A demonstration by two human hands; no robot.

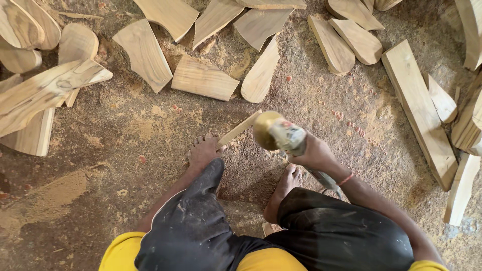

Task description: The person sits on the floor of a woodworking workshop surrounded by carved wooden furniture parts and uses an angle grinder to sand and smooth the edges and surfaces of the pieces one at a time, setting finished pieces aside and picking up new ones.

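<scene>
My right hand (pixel 317 154) grips the grey body of a hand-held power sander (pixel 287 135), whose dust-coated round head points forward. The head sits against the far end of a thin wooden piece (pixel 238 129) that stands on edge on the ground. Its near end rests by the toes of my bare left foot (pixel 203 150). My bare right foot (pixel 287 183) is planted just beneath the tool. The tool's cord (pixel 326 181) runs back under my right wrist. I squat in dark dusty shorts (pixel 196 221). My left hand does not show.
Sawdust covers the earthen floor (pixel 125 145). Several cut, curved wooden blanks (pixel 145 52) lie in an arc ahead. More are stacked at the left (pixel 42 93). A long plank (pixel 419 110) and further pieces lie at the right.
</scene>
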